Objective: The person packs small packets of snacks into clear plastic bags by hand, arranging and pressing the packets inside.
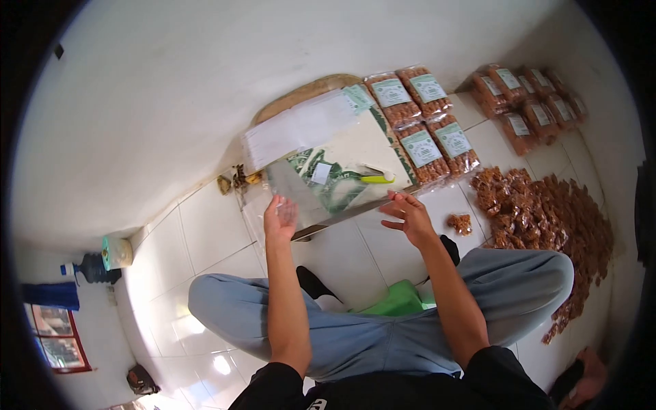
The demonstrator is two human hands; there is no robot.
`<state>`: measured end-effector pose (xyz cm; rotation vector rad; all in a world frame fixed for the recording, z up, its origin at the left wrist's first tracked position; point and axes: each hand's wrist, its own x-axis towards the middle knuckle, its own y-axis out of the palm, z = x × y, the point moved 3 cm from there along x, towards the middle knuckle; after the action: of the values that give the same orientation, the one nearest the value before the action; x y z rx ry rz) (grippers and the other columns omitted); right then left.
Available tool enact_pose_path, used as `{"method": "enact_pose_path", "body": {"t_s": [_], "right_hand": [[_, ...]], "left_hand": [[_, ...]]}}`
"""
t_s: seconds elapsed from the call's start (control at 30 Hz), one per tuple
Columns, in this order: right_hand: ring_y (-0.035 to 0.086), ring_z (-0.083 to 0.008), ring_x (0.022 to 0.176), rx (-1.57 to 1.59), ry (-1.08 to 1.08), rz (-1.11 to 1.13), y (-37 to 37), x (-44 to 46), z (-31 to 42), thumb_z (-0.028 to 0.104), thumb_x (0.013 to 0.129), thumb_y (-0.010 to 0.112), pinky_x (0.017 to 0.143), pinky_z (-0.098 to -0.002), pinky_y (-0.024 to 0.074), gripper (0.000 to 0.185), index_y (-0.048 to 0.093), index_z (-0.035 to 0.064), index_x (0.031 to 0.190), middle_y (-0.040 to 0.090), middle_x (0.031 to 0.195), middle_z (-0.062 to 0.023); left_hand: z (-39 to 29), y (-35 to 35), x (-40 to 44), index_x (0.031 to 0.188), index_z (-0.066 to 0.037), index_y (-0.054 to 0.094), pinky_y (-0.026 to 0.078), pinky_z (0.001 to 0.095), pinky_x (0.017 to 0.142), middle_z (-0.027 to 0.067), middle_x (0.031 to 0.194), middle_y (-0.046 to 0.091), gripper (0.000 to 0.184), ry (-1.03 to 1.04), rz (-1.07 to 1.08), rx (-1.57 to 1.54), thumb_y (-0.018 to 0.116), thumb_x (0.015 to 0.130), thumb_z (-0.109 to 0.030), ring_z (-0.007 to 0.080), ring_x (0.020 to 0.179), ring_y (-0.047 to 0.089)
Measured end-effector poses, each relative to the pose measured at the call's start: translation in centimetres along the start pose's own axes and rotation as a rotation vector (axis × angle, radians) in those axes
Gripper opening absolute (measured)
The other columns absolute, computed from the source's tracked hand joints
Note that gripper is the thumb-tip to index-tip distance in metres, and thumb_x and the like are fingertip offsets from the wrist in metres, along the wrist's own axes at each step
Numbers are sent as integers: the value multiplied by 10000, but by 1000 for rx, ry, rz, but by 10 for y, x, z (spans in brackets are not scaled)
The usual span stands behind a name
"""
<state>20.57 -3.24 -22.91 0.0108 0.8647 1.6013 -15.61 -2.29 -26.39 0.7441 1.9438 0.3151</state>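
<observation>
My left hand (280, 219) is raised near the front left of a low board (365, 143), its fingers loosely bent and apart. Clear plastic (295, 184) lies just beyond its fingertips; whether they touch it I cannot tell. My right hand (408, 217) hovers by the board's front right corner, thumb and fingers spread, holding nothing I can see. Beyond it, a cutter with a yellow-green handle (378, 180) rests on the board. A small white packet (320, 173) lies on the green-patterned part. A stack of clear bags (301, 130) covers the board's back left, with green labels (357, 99) beside it.
Several labelled packs of brown snacks (421, 152) stand right of the board, with more packs (540, 102) in the far corner. Loose wrapped snacks (547, 219) are heaped on the tiles; one small bunch (460, 224) lies apart. Green cloth or plastic (396, 299) lies between my legs.
</observation>
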Motion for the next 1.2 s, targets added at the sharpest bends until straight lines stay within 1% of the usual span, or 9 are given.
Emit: {"method": "enact_pose_path", "body": {"t_s": [0.2, 0.33, 0.47, 0.63, 0.73, 0.8, 1.03, 1.1, 1.2], "right_hand": [[630, -273, 1041, -8, 4, -38, 2, -1, 17, 353, 964, 570, 789, -496, 579, 318, 567, 102, 1159, 574, 1097, -25], [642, -281, 1025, -31, -6, -74, -5, 4, 22, 367, 972, 554, 746, -477, 591, 329, 538, 105, 1171, 550, 1246, -25], [643, -298, 1069, -101, -22, -95, -5, 4, 27, 332, 1003, 500, 696, -449, 608, 176, 536, 162, 1032, 539, 1352, -21], [644, -297, 1041, -170, -92, -9, -3, 9, 21, 370, 1010, 474, 681, -417, 616, 305, 510, 92, 1131, 502, 1385, -68], [656, -299, 1026, -197, -127, -15, 6, 8, 19, 370, 1016, 456, 646, -412, 621, 304, 497, 92, 1132, 494, 1395, -82], [666, -300, 1008, -196, -136, -23, 7, 6, 18, 369, 1019, 447, 626, -412, 623, 303, 490, 93, 1134, 492, 1395, -86], [691, -299, 930, -220, -153, -6, 8, 6, 16, 394, 1024, 416, 586, -421, 621, 337, 471, 95, 1169, 497, 1301, -97], [689, -298, 934, -221, -139, 4, 14, 7, 10, 402, 1025, 411, 592, -423, 621, 348, 469, 95, 1176, 484, 1299, -100], [695, -303, 937, -160, -117, 9, 25, 9, 3, 400, 1029, 398, 602, -441, 618, 299, 483, 143, 1158, 400, 1426, -58]], "left_hand": [[-14, 11, -26, 1000, -129, 648, 492, 372, 904, 24, 1079, 614, 267, 33, 25, 508, 704, 859, -348, 183, 988, 557], [-28, 12, -23, 1007, -124, 654, 476, 362, 901, 29, 1070, 610, 255, -46, 120, 555, 692, 874, -339, 164, 952, 552], [-37, 24, -24, 972, -75, 658, 496, 287, 725, 25, 916, 612, 209, 87, 162, 934, 669, 893, -268, 142, 783, 567], [-46, 40, -19, 948, -47, 667, 461, 228, 572, 6, 701, 575, 160, 317, 244, 1249, 625, 896, -192, 122, 649, 559], [-45, 42, -2, 927, -30, 666, 482, 291, 602, 59, 691, 615, 197, 340, 129, 1197, 588, 899, -209, 161, 662, 602], [-47, 49, -1, 898, -26, 655, 502, 352, 659, 118, 780, 676, 267, 862, 69, 1535, 569, 903, -278, 246, 715, 652], [-49, 60, -11, 921, -59, 645, 502, 416, 757, 121, 850, 701, 416, 896, 40, 1720, 572, 899, -468, 327, 840, 665], [-57, 68, -14, 895, -52, 632, 492, 432, 768, 146, 829, 694, 516, 837, -103, 1917, 552, 896, -562, 327, 868, 667], [-70, 74, -21, 848, -44, 621, 479, 451, 754, 162, 781, 678, 598, 779, -321, 1845, 512, 895, -630, 336, 828, 660]]}}
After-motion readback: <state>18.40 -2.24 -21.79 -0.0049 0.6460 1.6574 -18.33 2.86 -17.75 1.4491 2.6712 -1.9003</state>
